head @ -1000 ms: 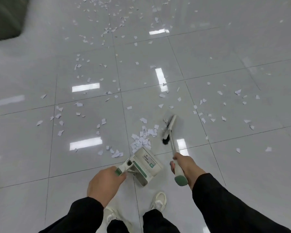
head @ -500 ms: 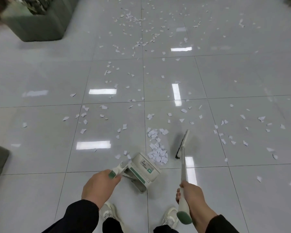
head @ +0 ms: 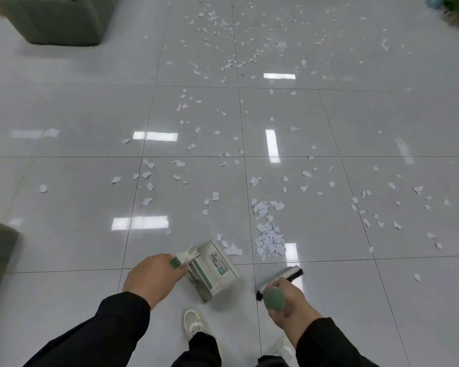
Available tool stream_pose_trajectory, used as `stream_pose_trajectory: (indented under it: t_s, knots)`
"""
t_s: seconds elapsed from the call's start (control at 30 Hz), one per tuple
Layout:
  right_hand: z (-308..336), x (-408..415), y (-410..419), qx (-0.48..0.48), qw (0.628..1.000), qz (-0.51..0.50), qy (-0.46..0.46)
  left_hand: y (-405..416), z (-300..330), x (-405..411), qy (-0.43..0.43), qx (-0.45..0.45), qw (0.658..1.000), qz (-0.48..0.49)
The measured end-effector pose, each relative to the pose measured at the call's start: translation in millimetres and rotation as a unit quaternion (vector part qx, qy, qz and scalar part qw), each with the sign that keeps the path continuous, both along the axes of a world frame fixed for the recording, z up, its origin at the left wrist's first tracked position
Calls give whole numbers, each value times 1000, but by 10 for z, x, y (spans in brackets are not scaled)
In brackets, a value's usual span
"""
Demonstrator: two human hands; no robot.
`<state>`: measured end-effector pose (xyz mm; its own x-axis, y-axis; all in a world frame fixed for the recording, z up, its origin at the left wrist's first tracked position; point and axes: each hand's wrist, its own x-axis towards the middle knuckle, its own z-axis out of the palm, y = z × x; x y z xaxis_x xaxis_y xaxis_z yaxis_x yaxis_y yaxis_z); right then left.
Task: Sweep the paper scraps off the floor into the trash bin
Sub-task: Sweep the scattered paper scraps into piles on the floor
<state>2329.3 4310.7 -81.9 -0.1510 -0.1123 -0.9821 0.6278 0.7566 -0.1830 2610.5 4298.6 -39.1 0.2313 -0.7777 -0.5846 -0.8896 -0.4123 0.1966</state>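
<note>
Now, left hand [head: 154,280]: fingers curled round white plastic dustpan [head: 213,271] handle.
Right hand [head: 286,304]: grips black-bristled brush [head: 281,279], right of dustpan.
White paper scraps [head: 269,241]: heaped just beyond dustpan.

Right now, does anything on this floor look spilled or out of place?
Yes. Torn paper scraps are strewn across many tiles, with a swept pile just beyond the dustpan. The brush is raised near the right hand, not at the pile.

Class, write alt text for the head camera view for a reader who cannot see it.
A person's left hand grips a white dustpan on a glossy tiled floor, while the right hand holds a small brush. A gathered pile of paper scraps lies just ahead of the dustpan, with more scattered beyond.
</note>
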Motion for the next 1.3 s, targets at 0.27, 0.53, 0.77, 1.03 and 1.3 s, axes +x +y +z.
stream_pose_trajectory:
  t_s: [0.27, 0.53, 0.77, 1.03, 1.3]
  knots:
    - [-146, 228, -804, -107, 986, -118, -40, 54, -147, 643, -18, 9, 1000, 16]
    - [45, 140, -843, -92, 994, -27, 44, 21, -257, 1045, 2, 11, 997, 81]
    - [358, 577, -453, -55, 983, 165, 62, -10, -258, 1320, 0, 15, 993, 114]
    - [277, 1066, -354, -28, 961, 266, -72, 463, -193, 1576, -9, 16, 979, 203]
    - [-183, 1904, -332, 7, 905, 381, -188, 1110, -183, 1697, -42, 37, 956, 287]
